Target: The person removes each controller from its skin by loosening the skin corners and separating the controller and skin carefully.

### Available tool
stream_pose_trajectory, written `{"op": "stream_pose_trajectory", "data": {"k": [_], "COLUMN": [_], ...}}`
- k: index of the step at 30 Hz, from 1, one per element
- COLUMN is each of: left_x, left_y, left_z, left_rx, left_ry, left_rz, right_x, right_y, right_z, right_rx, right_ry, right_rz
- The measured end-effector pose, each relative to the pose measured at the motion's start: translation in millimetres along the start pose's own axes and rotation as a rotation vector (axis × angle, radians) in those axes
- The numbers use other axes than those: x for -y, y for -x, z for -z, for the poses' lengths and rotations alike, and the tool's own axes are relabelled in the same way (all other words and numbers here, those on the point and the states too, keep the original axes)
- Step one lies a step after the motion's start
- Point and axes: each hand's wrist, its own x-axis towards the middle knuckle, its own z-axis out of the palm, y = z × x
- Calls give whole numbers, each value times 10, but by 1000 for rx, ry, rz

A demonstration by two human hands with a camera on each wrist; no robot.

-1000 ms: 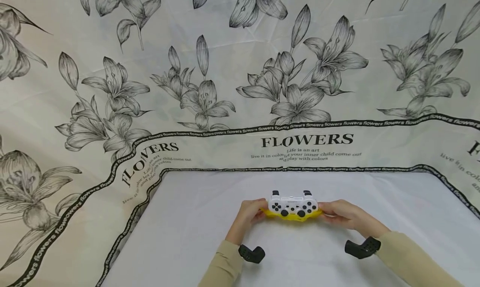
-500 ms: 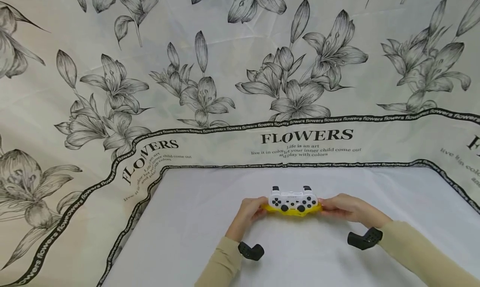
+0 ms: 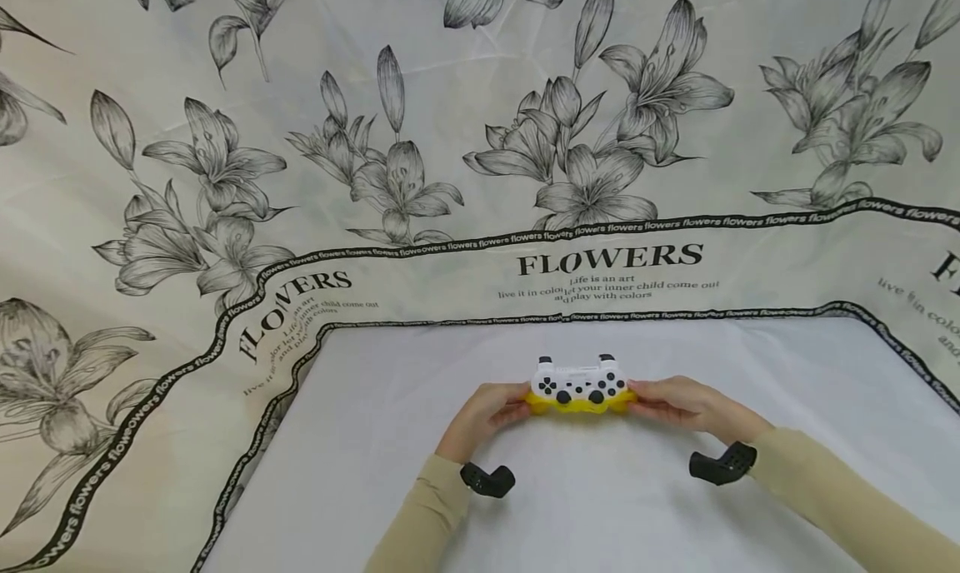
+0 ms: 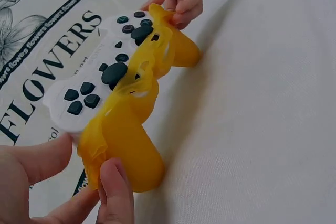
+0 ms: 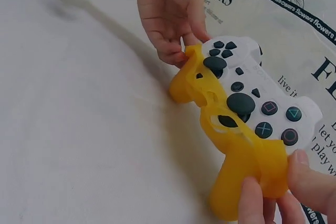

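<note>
A white game controller (image 3: 578,381) with dark buttons and sticks is held up between both hands, over the white cloth. A yellow silicone cover (image 4: 137,144) wraps its two handles and lower edge, bunched and folded below the sticks; the upper face with the buttons is bare. My left hand (image 3: 489,415) pinches the cover at the left end, with the thumb (image 4: 50,158) at the controller's side edge. My right hand (image 3: 693,406) holds the right end, fingers (image 5: 252,203) on the yellow cover and thumb (image 5: 307,179) by its edge. The handles are hidden inside the cover.
A white cloth (image 3: 360,473) lies under the hands. Behind it rises a curtain (image 3: 420,98) printed with flowers and bordered by dark lettered bands. A black wrist mount (image 3: 487,479) sits on the left wrist, and another black mount (image 3: 722,463) on the right.
The head view has tilted down slightly. The yellow cover, which spread a little wider and lower about the handles a second ago, now sits closer to the controller. Both hands keep their hold.
</note>
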Motion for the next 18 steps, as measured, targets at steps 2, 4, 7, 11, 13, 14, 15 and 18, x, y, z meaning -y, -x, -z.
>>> {"op": "stream_pose_trajectory", "data": {"k": [2, 4, 7, 11, 13, 14, 15, 18], "left_x": [0, 14, 25, 22, 13, 8, 5, -6], "left_y": [-12, -24, -43, -90, -119, -133, -145, -129], "left_z": [5, 8, 4, -26, -53, -66, -79, -135], "left_rx": [11, 12, -8, -58, -87, -100, -113, -140], "left_ry": [27, 55, 85, 84, 63, 53, 37, 3], "left_rz": [-5, -4, 5, 13, 11, 10, 6, -21], "right_x": [13, 24, 37, 44, 40, 37, 35, 32], "right_y": [1, 1, -4, -31, -41, -46, -47, -30], "right_z": [18, 25, 13, -7, -8, -6, -9, -23], "right_rx": [13, 28, 23, -33, -51, -57, -63, -100], "right_ry": [2, -8, -10, 53, 99, 120, 146, 238], "right_rz": [4, -2, -15, -16, -9, -3, 4, 31]}}
